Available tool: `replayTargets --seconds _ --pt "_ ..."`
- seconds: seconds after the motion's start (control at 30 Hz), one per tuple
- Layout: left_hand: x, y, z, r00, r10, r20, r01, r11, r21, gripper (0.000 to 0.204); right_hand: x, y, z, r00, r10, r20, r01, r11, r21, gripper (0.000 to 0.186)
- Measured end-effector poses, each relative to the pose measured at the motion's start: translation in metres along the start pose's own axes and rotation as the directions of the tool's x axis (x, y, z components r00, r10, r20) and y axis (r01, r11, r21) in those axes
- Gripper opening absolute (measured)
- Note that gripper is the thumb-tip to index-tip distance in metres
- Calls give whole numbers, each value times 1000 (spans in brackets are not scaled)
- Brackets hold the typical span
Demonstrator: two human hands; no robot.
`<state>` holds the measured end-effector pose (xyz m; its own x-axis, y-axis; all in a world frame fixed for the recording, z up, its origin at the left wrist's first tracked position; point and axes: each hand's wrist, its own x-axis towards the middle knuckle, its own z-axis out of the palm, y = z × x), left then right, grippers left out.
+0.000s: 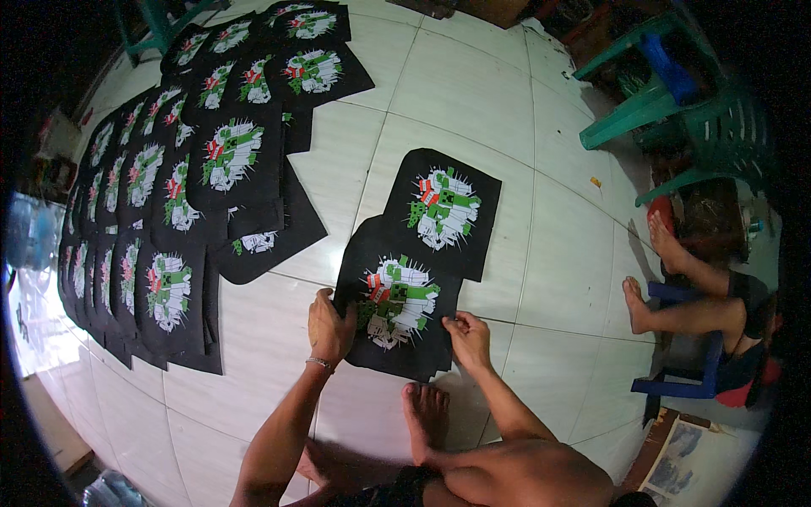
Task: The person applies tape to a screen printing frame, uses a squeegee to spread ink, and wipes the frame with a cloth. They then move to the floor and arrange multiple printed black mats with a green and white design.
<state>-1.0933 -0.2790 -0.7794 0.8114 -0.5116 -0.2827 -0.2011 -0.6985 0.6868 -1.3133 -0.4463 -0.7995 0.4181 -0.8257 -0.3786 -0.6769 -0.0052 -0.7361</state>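
A black fabric panel (397, 296) with a green, white and red print lies in front of me, slightly raised at its left edge. My left hand (331, 328), with a bracelet at the wrist, grips that left edge, the thumb on top. At the right edge, my right hand (469, 340) pinches the panel between thumb and fingers. Its far part overlaps a second black printed panel (450, 211) lying flat on the tiles. My bare foot (425, 414) rests just below the near edge.
Overlapping rows of similar printed panels (228, 156) cover the white tiled floor (456, 84) on the left. At the right, another person's bare legs (697, 317) extend from a blue stool (680, 387). Green plastic chairs (634, 114) stand at the far right.
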Motion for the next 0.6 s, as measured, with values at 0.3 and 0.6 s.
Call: replayTargets --seconds 0.3,0.6 --pt "-9 -36 -26 992 121 16 -117 979 -168 13 -10 -30 20 989 -59 132 69 995 -72 35" --pt "-11 -84 -89 771 -215 600 632 377 -677 17 -12 -63 40 904 84 420 -204 946 250 54"
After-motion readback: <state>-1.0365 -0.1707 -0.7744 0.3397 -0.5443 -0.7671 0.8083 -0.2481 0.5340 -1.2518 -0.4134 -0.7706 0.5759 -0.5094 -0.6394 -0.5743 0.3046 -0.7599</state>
